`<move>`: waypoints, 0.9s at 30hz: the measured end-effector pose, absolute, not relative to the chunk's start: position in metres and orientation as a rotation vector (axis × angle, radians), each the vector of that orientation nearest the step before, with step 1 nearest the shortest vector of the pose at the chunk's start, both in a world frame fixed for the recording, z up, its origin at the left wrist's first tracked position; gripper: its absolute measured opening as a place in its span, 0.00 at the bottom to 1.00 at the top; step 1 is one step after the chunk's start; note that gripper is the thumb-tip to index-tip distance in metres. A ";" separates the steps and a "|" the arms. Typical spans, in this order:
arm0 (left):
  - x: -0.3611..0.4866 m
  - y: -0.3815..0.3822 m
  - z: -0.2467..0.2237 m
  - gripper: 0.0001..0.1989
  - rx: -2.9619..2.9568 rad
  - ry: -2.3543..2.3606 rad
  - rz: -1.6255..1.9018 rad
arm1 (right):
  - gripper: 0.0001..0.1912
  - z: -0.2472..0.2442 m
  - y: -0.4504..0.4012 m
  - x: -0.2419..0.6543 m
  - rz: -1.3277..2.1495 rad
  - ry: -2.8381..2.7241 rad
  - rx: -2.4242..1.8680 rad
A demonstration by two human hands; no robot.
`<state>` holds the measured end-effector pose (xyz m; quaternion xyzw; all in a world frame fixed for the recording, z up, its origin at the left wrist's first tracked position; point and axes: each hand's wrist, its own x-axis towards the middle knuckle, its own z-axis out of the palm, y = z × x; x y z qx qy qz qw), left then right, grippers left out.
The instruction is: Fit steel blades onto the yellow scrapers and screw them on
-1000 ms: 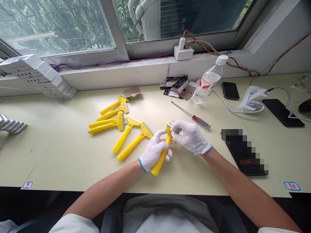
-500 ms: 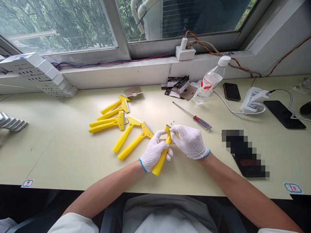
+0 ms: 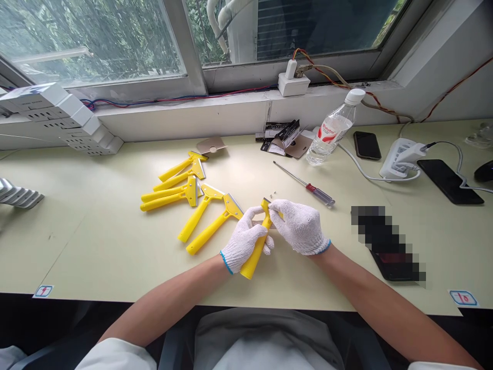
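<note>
Both of my hands wear white knit gloves with blue cuffs. In my left hand (image 3: 243, 237) is a yellow scraper (image 3: 252, 260), its handle pointing down toward me and its head up. My right hand (image 3: 299, 226) is closed in a pinch at the scraper's head; whatever is between those fingertips is hidden. Just beyond the head lie a few tiny metal pieces (image 3: 273, 195), probably screws. Left of my hands, several more yellow scrapers (image 3: 208, 232) with metal-edged heads lie in a loose row. A screwdriver (image 3: 320, 195) with a clear and red handle rests beyond my right hand.
A water bottle (image 3: 332, 129) leans near the wall beside black and brown card packaging (image 3: 285, 139). To the right are phones (image 3: 367, 145), a power strip (image 3: 400, 159) with cables, and a partly blurred dark object (image 3: 396, 264). White boxes (image 3: 65, 115) stand back left.
My right hand has shifted very slightly at the scraper's head. The left hand and the scraper stay in place.
</note>
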<state>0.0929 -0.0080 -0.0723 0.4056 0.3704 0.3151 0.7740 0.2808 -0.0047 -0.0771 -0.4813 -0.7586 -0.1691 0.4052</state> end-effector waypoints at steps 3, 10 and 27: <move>0.094 -0.008 -0.071 0.29 0.861 0.808 0.696 | 0.04 -0.077 -0.006 0.281 -0.396 -1.927 -1.203; 0.094 -0.010 -0.069 0.28 0.811 0.834 0.718 | 0.17 -0.090 -0.012 0.273 -0.467 -1.914 -1.192; 0.089 -0.009 -0.074 0.26 0.866 0.678 0.601 | 0.18 -0.055 0.008 0.310 1.299 -1.333 -1.394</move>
